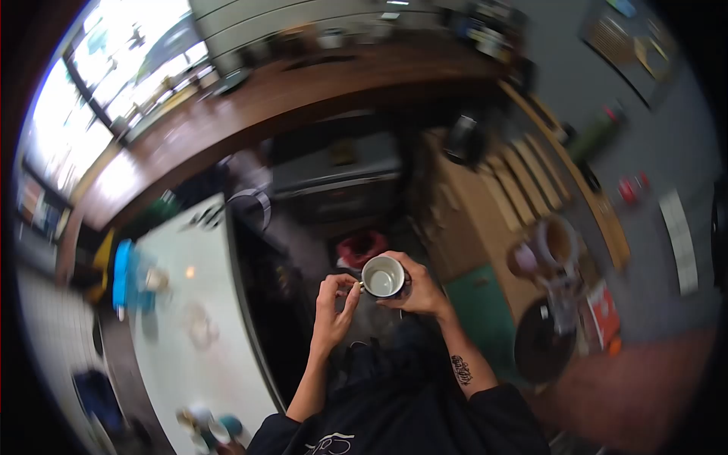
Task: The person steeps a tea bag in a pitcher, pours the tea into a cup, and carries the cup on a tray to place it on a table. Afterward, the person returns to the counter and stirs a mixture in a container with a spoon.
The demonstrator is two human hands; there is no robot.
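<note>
A mug (383,277) with a pale inside is held in front of my body, its mouth turned up toward me. My right hand (419,287) wraps round the mug's right side. At its left, the fingers of my left hand (334,303) close on the small handle. The inside of the mug looks bare, though its outer wall is mostly hidden by my fingers. Below and beyond the mug, a red round thing (361,247) sits low down, too blurred to name.
A white tabletop (197,265) at the left bears a blue-lidded clear container (136,277) and several cups (208,428). A long wooden counter (326,82) runs across the back. At the right are a green board (481,311), a dark round lid (544,341) and a kettle (462,139).
</note>
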